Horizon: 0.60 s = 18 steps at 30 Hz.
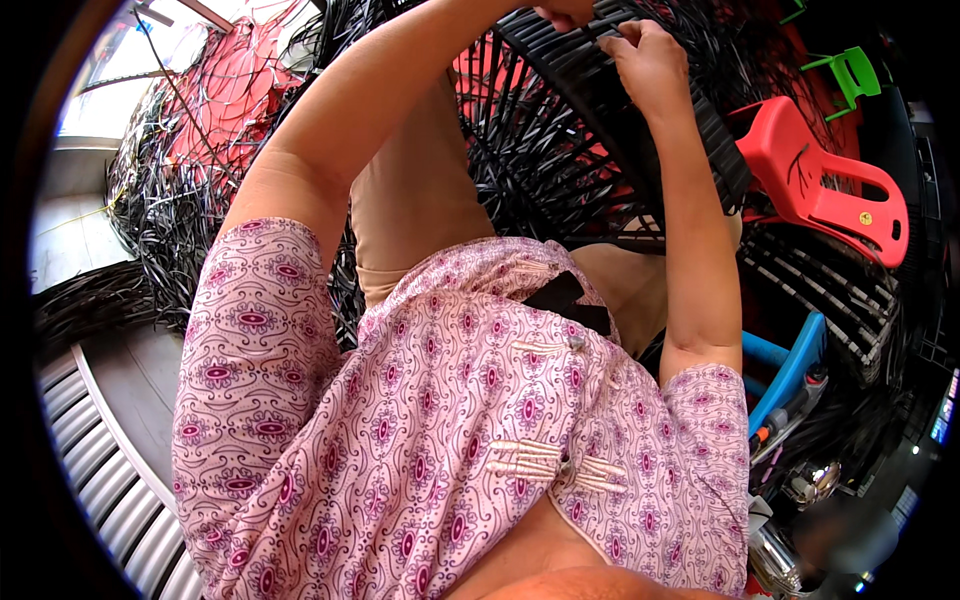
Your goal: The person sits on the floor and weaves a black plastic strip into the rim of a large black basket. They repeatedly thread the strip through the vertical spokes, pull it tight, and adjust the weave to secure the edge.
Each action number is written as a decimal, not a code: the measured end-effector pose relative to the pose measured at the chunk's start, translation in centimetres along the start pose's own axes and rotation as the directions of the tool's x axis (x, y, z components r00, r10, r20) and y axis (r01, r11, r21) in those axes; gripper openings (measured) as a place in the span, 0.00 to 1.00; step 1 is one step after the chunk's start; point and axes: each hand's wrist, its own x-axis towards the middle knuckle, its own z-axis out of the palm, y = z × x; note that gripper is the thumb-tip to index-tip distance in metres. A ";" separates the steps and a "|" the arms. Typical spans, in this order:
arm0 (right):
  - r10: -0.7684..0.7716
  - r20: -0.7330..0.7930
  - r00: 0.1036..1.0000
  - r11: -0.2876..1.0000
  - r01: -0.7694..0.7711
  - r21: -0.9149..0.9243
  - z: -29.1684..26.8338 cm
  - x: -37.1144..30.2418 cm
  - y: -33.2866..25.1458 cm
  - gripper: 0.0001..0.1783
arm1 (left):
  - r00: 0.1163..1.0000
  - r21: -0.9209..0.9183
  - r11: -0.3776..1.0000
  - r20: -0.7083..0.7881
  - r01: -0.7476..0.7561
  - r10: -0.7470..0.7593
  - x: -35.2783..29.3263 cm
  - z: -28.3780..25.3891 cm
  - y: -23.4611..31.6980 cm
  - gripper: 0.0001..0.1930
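A large piece woven from black flat strips (pixel 585 75), curved like a basket, leans in front of my knees, with strips fanning out from it. My left hand (pixel 566 12) is at the top edge of the view, mostly cut off, its fingers curled over the woven side. Close to its right, my right hand (pixel 648 62) is closed in a pinch, thumb and fingers together at the woven piece. What each hand pinches is too small or hidden to make out.
Loose black strips (pixel 155 170) pile up on the left and behind the work. To the right stand a red plastic chair (pixel 800 165), a small green chair (pixel 855 75) and a blue plastic frame (pixel 795 365) near some tools. A slatted grey seat (pixel 110 480) is at lower left.
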 end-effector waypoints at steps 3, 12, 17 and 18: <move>-0.174 -0.138 0.975 0.981 0.184 0.065 1.0 -0.2 0.1 0.18 | 0.954 -0.241 0.934 -0.075 0.264 -0.289 -2.7 -1.5 -0.6 0.04; -0.060 0.028 0.998 0.581 0.012 0.814 1.3 4.8 -2.4 0.12 | 0.868 -0.326 0.837 -0.088 0.439 -0.489 -5.2 -12.8 -0.1 0.08; -0.102 0.052 0.993 0.577 0.016 0.817 0.5 4.6 -0.1 0.12 | 0.677 -0.834 0.354 0.032 0.423 -0.735 -4.5 -13.9 2.5 0.09; -0.122 0.056 0.991 0.567 0.024 0.823 0.4 4.3 -0.1 0.12 | 0.689 -0.952 0.187 0.034 0.244 -0.724 -4.7 -12.5 2.6 0.09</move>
